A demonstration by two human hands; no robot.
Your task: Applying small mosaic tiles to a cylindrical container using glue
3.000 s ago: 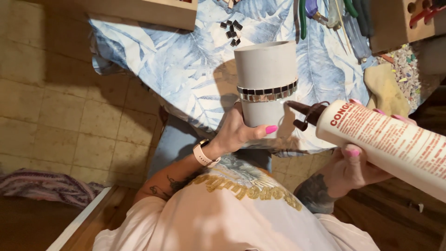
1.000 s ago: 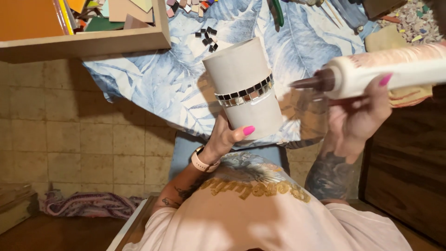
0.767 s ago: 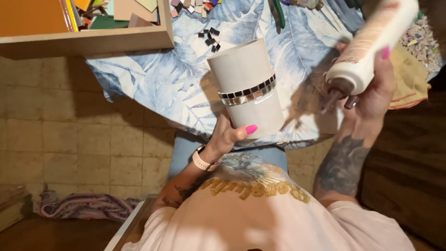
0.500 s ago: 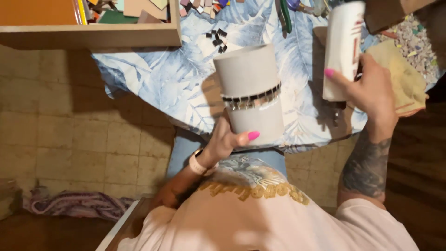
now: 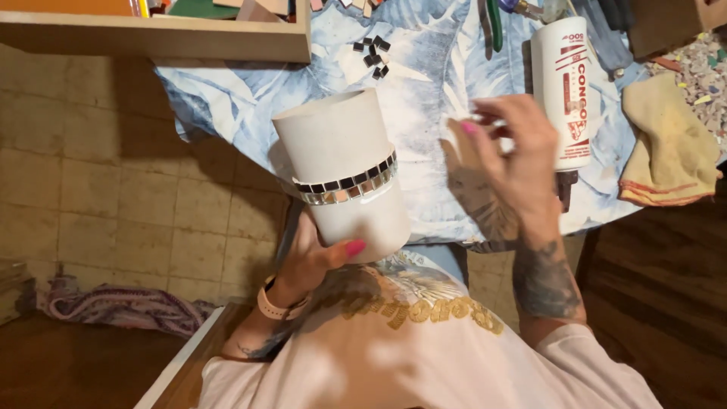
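The grey cylindrical vase (image 5: 344, 170), banded with small mirror tiles, is gripped near its base by the left hand (image 5: 318, 254) above the bench (image 5: 242, 91) edge. The right hand (image 5: 507, 163) is held open, empty, beside the upended white glue bottle (image 5: 562, 91).

I'm looking at a home craft corner. The desk (image 5: 250, 98) wears a leaf-print cloth and carries small mosaic tiles (image 5: 372, 54), pliers (image 5: 494, 23) and a glue bottle (image 5: 564, 91). Worn floor tiles (image 5: 106, 197) lie beneath.

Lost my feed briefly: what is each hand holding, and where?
Left hand grips the grey vase by its lower end. Right hand holds nothing.
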